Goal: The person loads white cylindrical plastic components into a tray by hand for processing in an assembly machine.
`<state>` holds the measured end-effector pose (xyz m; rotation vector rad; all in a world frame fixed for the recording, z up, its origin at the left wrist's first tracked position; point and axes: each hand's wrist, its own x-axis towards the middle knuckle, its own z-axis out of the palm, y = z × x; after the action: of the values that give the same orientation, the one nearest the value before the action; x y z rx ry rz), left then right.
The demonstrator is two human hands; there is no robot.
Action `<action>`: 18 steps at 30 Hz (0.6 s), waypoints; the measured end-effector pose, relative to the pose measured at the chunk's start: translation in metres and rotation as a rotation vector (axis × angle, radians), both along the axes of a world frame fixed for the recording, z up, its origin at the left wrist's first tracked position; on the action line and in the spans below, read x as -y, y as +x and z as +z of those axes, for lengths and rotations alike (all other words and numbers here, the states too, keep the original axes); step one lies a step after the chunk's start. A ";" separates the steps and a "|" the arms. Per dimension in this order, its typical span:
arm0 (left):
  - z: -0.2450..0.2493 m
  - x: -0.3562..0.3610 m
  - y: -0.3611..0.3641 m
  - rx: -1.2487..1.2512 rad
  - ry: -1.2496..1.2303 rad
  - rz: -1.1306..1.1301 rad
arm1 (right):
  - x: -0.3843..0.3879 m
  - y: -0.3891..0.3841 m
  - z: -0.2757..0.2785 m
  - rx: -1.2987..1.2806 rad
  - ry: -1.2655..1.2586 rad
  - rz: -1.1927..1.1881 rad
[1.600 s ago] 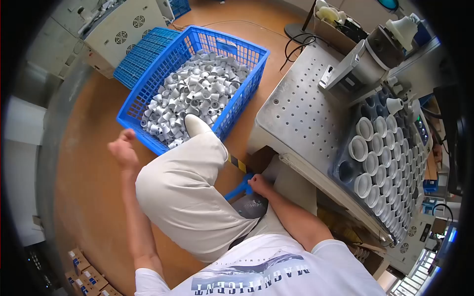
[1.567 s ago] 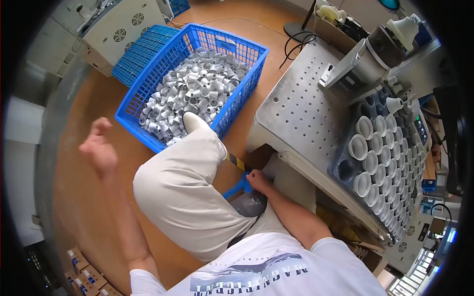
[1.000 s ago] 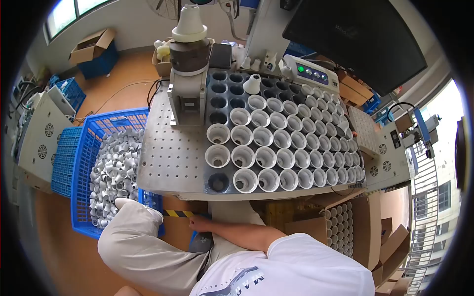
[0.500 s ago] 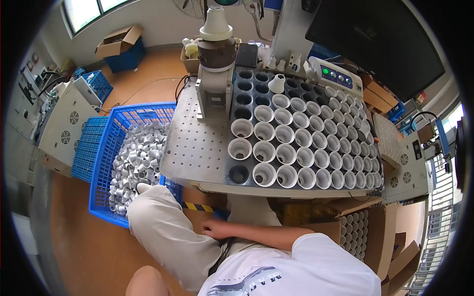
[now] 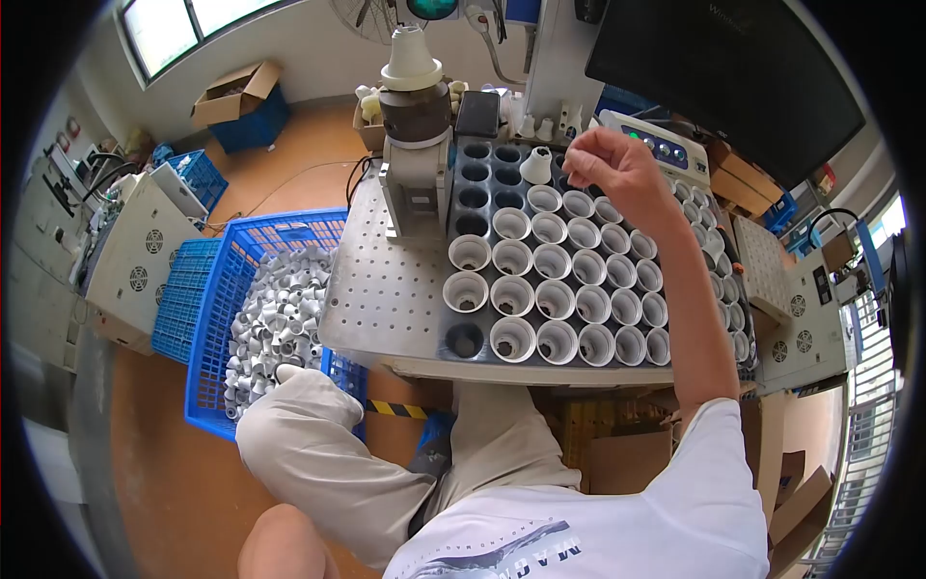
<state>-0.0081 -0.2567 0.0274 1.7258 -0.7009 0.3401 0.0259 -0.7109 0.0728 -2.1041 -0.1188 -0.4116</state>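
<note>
Right hand [image 5: 617, 174] hung near far edge of tabletop [image 5: 381, 280]
Curled; I could not determine contents. White cone [image 5: 536, 168] stood just beside.

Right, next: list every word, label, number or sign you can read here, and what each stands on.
"MAG", upside down, on the white shirt; any further letters there are unclear.
Smaller line on the same shirt: too small to read.
Faint lettering on the dark monitor: too blurred to read.

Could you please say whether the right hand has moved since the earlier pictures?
Yes, the right hand moved forward, from short of the tray to above it.
</note>
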 end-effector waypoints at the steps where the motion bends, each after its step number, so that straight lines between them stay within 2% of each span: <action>1: 0.002 0.000 -0.001 0.001 -0.001 -0.001 | 0.012 0.016 -0.003 0.004 -0.025 -0.035; 3: 0.005 -0.002 -0.004 0.005 -0.005 -0.003 | 0.023 0.040 -0.013 0.016 -0.062 -0.088; 10: 0.015 0.000 -0.012 0.023 -0.014 -0.006 | 0.010 0.069 -0.046 -0.044 -0.047 -0.030; 14: 0.016 0.010 -0.005 0.020 -0.027 -0.028 | -0.004 0.055 -0.043 -0.018 -0.023 0.038; 18: 0.012 0.026 0.008 0.013 -0.038 -0.062 | -0.012 0.037 -0.033 -0.033 -0.117 0.029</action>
<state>0.0002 -0.2823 0.0398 1.6632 -0.7512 0.3199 0.0633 -0.6991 0.0398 -2.2205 -0.1574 -0.3596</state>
